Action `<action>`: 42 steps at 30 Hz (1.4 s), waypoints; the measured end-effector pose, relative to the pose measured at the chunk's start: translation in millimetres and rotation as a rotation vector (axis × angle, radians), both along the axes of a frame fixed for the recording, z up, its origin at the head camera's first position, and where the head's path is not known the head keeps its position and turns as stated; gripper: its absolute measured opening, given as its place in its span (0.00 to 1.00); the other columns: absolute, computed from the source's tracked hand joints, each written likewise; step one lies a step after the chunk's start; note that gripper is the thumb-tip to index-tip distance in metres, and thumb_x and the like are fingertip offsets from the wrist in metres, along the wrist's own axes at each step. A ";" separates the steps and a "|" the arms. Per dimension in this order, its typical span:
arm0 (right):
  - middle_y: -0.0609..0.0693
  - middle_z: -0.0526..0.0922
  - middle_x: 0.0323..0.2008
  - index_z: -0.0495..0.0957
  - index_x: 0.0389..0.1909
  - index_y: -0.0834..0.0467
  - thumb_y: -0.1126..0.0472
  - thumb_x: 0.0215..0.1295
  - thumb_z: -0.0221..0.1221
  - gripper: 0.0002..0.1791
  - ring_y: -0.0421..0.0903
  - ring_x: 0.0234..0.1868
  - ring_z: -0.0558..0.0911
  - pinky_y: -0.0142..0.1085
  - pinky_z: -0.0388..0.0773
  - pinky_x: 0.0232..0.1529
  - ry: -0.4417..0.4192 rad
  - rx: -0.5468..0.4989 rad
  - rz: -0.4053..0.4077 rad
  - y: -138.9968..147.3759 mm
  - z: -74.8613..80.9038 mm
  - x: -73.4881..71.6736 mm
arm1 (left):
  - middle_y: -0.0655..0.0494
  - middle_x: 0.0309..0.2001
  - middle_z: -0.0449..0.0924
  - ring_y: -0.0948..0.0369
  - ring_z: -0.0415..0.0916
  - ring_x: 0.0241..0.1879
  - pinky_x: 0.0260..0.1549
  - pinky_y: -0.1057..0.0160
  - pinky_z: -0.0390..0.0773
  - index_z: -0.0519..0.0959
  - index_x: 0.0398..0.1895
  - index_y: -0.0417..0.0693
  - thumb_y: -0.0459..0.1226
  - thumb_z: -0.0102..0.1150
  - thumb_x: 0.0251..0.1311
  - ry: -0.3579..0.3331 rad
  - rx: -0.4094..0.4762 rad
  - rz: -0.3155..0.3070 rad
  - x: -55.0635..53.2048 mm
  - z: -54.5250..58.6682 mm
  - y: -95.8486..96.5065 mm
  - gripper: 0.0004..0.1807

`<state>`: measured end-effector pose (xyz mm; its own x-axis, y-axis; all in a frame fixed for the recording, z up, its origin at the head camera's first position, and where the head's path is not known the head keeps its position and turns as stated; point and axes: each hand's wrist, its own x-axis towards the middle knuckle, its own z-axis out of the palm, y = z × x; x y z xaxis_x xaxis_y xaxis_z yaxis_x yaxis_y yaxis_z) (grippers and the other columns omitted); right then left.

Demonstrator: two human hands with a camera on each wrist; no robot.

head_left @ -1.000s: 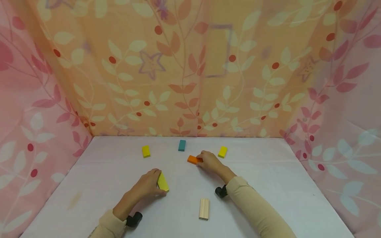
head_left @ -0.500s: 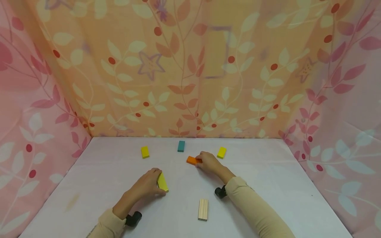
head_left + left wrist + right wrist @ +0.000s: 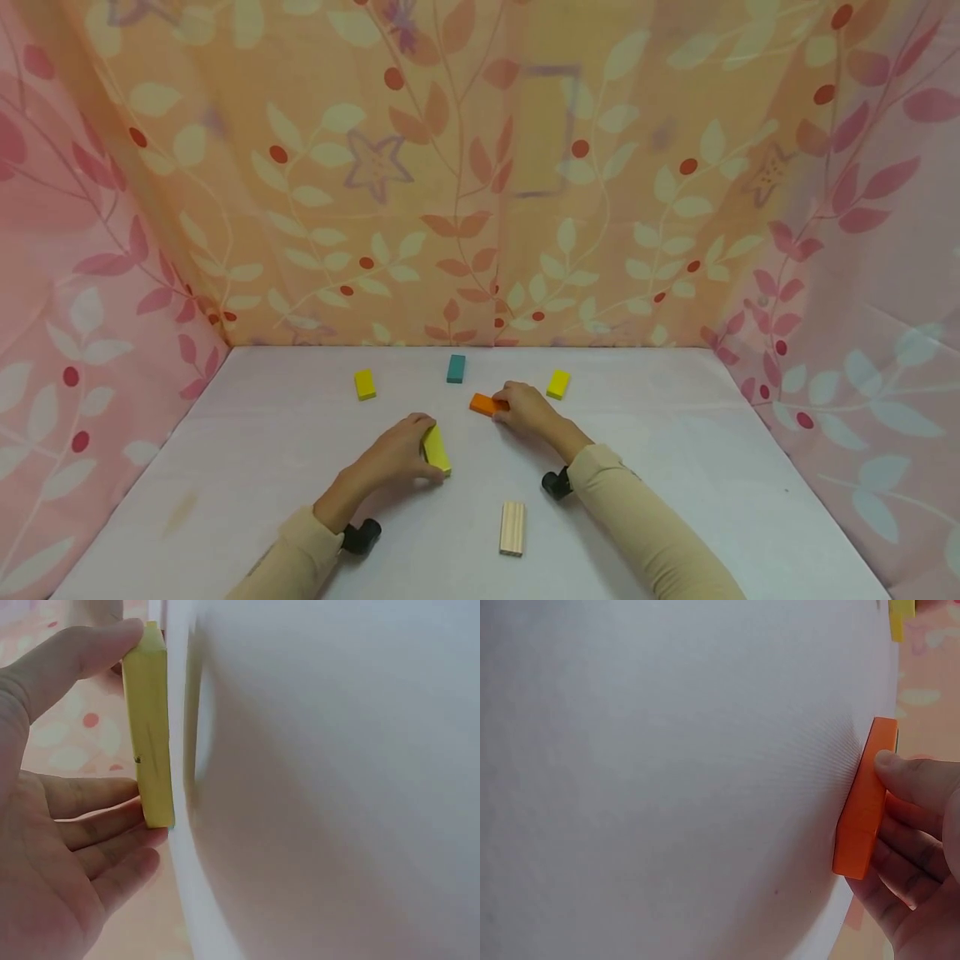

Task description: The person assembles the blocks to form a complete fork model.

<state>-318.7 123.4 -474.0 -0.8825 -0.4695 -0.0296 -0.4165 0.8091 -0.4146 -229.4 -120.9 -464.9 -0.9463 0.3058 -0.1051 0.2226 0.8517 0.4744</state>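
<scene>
Near the middle of the table, my left hand (image 3: 401,452) pinches a yellow block (image 3: 437,451) by its two ends, thumb at one and fingers at the other. In the left wrist view a gap and a shadow show between that yellow block (image 3: 150,735) and the white surface. Farther back, my right hand (image 3: 527,408) holds an orange block (image 3: 483,405) by its right end. The right wrist view shows the thumb on one side of the orange block (image 3: 864,802) and fingers behind it; the block lies at the white cloth.
A teal block (image 3: 456,369) lies at the back, with one yellow block (image 3: 365,385) to its left and another yellow block (image 3: 558,385) to its right. A plain wooden block (image 3: 512,529) is at the front. Patterned curtains (image 3: 465,167) surround the white table (image 3: 660,450).
My left hand has moved a little to the right with its yellow block, closer to the orange one. The right hand keeps its hold on the orange block in the same place.
</scene>
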 end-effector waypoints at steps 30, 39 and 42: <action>0.50 0.79 0.38 0.81 0.53 0.62 0.58 0.63 0.65 0.19 0.45 0.37 0.75 0.39 0.78 0.50 0.007 -0.004 -0.001 0.1 3.0 1.4 | 0.49 0.67 0.69 0.55 0.70 0.61 0.64 0.53 0.71 0.70 0.66 0.42 0.57 0.76 0.41 0.034 -0.001 -0.272 -17.6 2.0 61.6 0.50; 0.51 0.80 0.40 0.81 0.53 0.61 0.58 0.63 0.64 0.19 0.45 0.39 0.76 0.40 0.78 0.53 -0.008 -0.007 -0.001 0.8 3.3 1.1 | 0.50 0.68 0.69 0.55 0.70 0.62 0.64 0.54 0.71 0.70 0.65 0.43 0.54 0.77 0.40 0.000 -0.006 -0.277 -14.1 -0.9 73.5 0.48; 0.51 0.81 0.41 0.81 0.54 0.61 0.58 0.63 0.64 0.19 0.45 0.39 0.76 0.41 0.78 0.53 -0.012 -0.005 0.002 1.4 2.8 0.7 | 0.51 0.69 0.67 0.56 0.69 0.64 0.65 0.55 0.70 0.70 0.66 0.44 0.54 0.77 0.41 -0.009 -0.024 -0.269 -13.8 -2.1 76.5 0.48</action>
